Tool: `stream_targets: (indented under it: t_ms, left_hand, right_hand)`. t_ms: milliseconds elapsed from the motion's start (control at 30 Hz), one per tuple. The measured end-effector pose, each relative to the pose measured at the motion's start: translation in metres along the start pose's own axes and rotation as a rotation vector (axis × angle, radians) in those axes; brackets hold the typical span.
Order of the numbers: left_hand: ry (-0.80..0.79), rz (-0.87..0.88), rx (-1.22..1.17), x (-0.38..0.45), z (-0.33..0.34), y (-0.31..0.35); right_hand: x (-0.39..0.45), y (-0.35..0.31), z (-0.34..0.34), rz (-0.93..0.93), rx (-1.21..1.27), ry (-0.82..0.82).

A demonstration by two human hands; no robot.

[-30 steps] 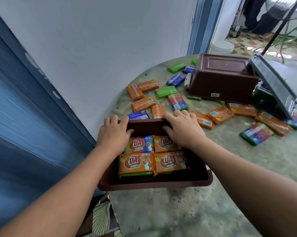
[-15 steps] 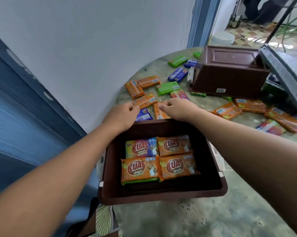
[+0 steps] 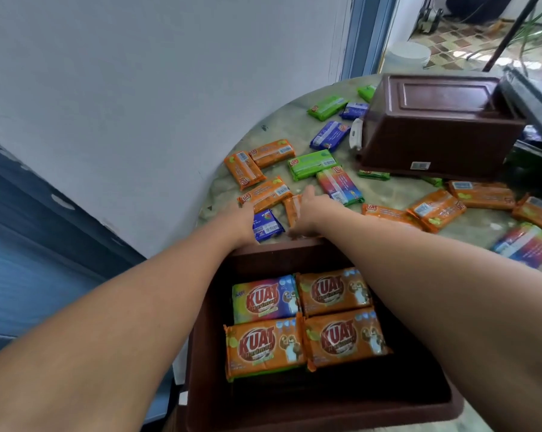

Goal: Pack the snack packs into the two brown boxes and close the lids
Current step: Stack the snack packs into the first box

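An open brown box (image 3: 294, 410) sits at the table's near edge with several KUAT snack packs (image 3: 265, 347) lying flat in one layer. Both my arms reach over it to the loose packs beyond. My left hand (image 3: 240, 219) touches an orange pack (image 3: 265, 193) and a blue pack (image 3: 268, 226). My right hand (image 3: 313, 210) lies with fingers stretched over another orange pack (image 3: 291, 208). A second brown box (image 3: 435, 129) rests bottom-up at the back right.
Orange, green, blue and rainbow packs (image 3: 338, 183) are scattered over the round marbled table (image 3: 394, 191). A grey slanted panel (image 3: 534, 98) leans against the far box. A white wall runs along the left; the table edge drops off there.
Both hands have left the near box's far rim and moved forward onto the loose packs. The view has tipped down, so the near box looks larger.
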State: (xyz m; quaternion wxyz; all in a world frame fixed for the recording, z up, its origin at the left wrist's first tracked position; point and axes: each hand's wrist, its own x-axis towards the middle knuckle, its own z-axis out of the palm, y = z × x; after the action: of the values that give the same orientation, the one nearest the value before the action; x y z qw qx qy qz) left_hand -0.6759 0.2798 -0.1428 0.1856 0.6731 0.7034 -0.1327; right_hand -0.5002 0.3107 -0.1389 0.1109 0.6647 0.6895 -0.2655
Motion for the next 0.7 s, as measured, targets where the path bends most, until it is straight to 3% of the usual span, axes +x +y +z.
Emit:
stream_targets:
  t_ms: [267, 500, 700]
  left_hand:
    - [-0.011, -0.040, -0.068, -0.002, -0.001, 0.005]
    - [0.297, 0.090, -0.323, -0.043, -0.025, 0.006]
    - [0.582, 0.155, -0.303, -0.097, -0.039, 0.002]
  right_hand:
    - [0.000, 0.001, -0.001, -0.015, -0.058, -0.038]
    - [-0.028, 0.012, -0.021, -0.154, 0.301, 0.249]
    - [-0.079, 0.023, -0.032, -0.385, 0.191, 0.544]
